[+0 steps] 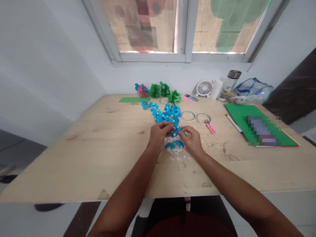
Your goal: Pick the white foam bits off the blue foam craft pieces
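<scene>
A wavy blue paper cutout (175, 121) with small white squares on it is held between my hands above the table. My left hand (160, 134) pinches its left side between thumb and fingers. My right hand (193, 141) has thumb and forefinger closed on its lower right edge. Just below them lies another curved blue paper piece (174, 144), amid scattered small white paper bits (175, 150). Beyond my hands is a heap of similar blue paper cutouts (160, 115), several bearing white squares.
Two tape rolls (188, 116) and pink-handled scissors (210, 127) lie to the right. Green paper flowers (154, 91), a pink one (142, 90), a small fan (204, 88) and a glass bottle (228, 87) stand along the wall. Green sheets (238, 113) lie far right.
</scene>
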The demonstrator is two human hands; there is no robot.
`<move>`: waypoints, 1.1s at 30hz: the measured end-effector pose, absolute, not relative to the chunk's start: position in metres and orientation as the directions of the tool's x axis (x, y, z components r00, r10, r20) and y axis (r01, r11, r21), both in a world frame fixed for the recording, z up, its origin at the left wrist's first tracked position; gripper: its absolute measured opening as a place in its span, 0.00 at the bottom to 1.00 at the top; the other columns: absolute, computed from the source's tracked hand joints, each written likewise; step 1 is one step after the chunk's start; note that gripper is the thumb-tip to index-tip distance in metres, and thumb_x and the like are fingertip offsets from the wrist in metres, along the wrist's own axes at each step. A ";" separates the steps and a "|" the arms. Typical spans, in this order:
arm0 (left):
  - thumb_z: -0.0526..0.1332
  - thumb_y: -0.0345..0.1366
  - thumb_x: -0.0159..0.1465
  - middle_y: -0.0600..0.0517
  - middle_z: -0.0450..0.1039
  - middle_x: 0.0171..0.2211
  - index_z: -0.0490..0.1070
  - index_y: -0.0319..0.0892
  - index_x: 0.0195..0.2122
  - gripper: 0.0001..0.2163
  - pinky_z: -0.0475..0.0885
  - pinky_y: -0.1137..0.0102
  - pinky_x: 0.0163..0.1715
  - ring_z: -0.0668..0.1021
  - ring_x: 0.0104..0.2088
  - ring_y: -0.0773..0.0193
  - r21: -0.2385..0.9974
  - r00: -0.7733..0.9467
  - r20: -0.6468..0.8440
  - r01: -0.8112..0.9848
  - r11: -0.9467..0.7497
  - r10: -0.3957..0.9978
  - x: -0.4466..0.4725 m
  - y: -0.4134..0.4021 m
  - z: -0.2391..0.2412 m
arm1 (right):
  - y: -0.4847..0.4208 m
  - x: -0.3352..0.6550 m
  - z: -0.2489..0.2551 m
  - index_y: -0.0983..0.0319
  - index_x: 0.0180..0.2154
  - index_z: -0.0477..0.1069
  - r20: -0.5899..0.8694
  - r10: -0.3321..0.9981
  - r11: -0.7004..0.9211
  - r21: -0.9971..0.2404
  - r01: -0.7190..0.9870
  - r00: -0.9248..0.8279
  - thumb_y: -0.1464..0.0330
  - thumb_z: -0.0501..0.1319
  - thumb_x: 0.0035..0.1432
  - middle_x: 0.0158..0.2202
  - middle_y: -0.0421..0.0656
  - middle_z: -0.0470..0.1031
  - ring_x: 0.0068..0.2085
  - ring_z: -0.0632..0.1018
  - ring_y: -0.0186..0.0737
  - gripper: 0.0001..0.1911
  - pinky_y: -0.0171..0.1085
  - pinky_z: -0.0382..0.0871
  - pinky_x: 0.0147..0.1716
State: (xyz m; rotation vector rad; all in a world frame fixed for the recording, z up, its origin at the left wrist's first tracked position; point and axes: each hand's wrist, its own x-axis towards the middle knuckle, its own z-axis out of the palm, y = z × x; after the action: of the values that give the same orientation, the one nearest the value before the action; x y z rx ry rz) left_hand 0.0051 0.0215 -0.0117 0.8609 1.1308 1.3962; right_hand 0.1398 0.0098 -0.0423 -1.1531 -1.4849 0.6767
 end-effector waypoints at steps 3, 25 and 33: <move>0.69 0.37 0.43 0.52 0.73 0.20 0.75 0.38 0.26 0.10 0.68 0.72 0.23 0.75 0.23 0.66 0.963 -0.163 -0.073 -0.269 0.027 0.984 0.005 0.022 -0.012 | 0.009 0.139 -0.041 0.60 0.27 0.68 0.343 0.934 0.312 -0.918 0.245 0.096 0.63 0.62 0.49 0.29 0.41 0.74 0.35 0.74 0.40 0.07 0.40 0.66 0.39; 0.69 0.38 0.43 0.52 0.74 0.21 0.76 0.38 0.27 0.12 0.70 0.71 0.26 0.75 0.23 0.66 0.951 -0.150 -0.036 -0.308 -0.012 0.988 0.009 0.023 -0.019 | 0.014 0.136 -0.048 0.61 0.24 0.66 0.072 0.992 0.057 -0.988 -0.146 -0.099 0.53 0.65 0.44 0.20 0.36 0.65 0.20 0.63 0.30 0.18 0.32 0.55 0.20; 0.69 0.38 0.45 0.52 0.75 0.21 0.76 0.38 0.28 0.11 0.69 0.71 0.27 0.74 0.23 0.67 0.966 -0.164 -0.015 -0.256 -0.028 0.986 0.009 0.023 -0.021 | 0.014 0.135 -0.050 0.61 0.24 0.65 0.085 0.992 0.070 -0.985 -0.157 -0.092 0.54 0.66 0.44 0.19 0.35 0.64 0.20 0.61 0.30 0.18 0.32 0.53 0.19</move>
State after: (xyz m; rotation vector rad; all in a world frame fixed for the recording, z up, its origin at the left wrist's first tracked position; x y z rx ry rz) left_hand 0.0090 0.0229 -0.0210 0.9354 1.1262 1.4456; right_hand 0.1355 0.0142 -0.0499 -0.9900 -1.2002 1.2913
